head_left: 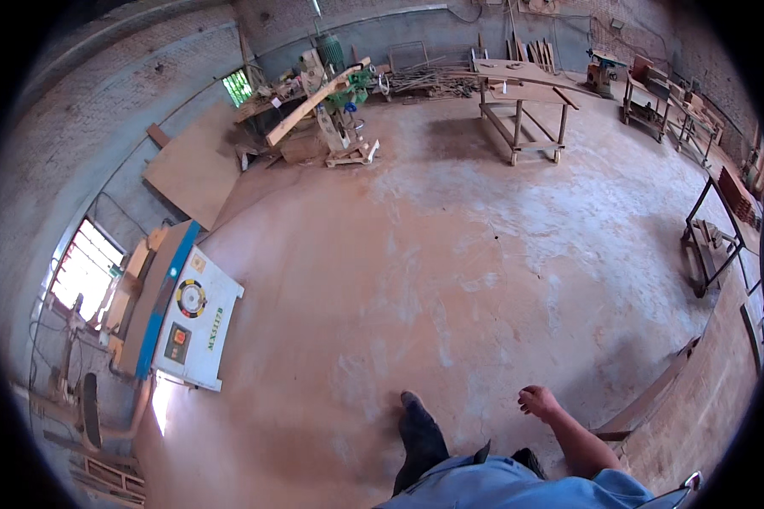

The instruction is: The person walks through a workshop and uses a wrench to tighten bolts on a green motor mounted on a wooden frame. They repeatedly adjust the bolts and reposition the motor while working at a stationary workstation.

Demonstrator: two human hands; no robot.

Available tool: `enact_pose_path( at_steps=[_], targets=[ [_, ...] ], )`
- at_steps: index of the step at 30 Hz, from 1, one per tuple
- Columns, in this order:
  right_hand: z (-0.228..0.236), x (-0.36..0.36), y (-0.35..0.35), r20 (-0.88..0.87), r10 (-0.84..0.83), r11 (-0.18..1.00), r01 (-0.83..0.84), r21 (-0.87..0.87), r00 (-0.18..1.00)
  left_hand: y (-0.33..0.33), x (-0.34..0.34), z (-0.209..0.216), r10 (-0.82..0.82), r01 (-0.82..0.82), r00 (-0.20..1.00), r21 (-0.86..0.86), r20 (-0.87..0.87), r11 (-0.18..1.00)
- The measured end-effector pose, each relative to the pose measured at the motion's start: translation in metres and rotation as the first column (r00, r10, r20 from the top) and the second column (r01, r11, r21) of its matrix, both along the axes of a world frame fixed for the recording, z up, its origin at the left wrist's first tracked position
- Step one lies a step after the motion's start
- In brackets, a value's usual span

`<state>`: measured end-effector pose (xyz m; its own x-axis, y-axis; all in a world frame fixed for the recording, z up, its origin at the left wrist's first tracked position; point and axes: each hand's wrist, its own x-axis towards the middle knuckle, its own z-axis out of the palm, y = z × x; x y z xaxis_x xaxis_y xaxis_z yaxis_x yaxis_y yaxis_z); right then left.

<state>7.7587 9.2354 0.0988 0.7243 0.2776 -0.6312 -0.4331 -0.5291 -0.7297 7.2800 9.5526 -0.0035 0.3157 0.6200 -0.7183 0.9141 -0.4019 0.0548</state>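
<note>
My right hand (536, 401) hangs over the dusty floor (450, 297) at the lower right of the head view. Its fingers are curled in loosely, and nothing shows in them. The bare forearm runs down toward my blue shirt (518, 488). Closest to this hand is a large wooden board (696, 407) on the right, with a gap between them. My left hand is out of the picture. One dark-trousered leg (420, 437) of mine reaches forward over the floor.
A white and blue woodworking machine (199, 322) stands on the left. A plywood sheet (197, 165) leans on the wall beyond it. Far off are a green-motored machine (335, 110), a wheeled wooden table (526, 85) and, to the right, a metal-framed cart (706, 242).
</note>
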Motion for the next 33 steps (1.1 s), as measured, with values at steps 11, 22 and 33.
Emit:
enact_pose_path(
  at_steps=[11,22,33],
  targets=[
    [-0.027,0.174,0.121,-0.385,-0.359,0.899,0.205,-0.387,0.850,0.372,0.468,0.038,0.168,-0.170,0.911,-0.030,0.376,0.985],
    [-0.124,0.522,0.314,-0.352,-0.248,0.961,0.183,-0.209,0.903,0.566,0.819,0.053,-0.247,0.153,0.893,0.262,0.378,0.953],
    [-0.024,0.954,0.554,-0.162,-0.498,0.860,0.510,0.035,0.852,0.671,1.001,-0.011,-0.233,0.232,0.972,-0.094,0.002,0.968]
  ],
)
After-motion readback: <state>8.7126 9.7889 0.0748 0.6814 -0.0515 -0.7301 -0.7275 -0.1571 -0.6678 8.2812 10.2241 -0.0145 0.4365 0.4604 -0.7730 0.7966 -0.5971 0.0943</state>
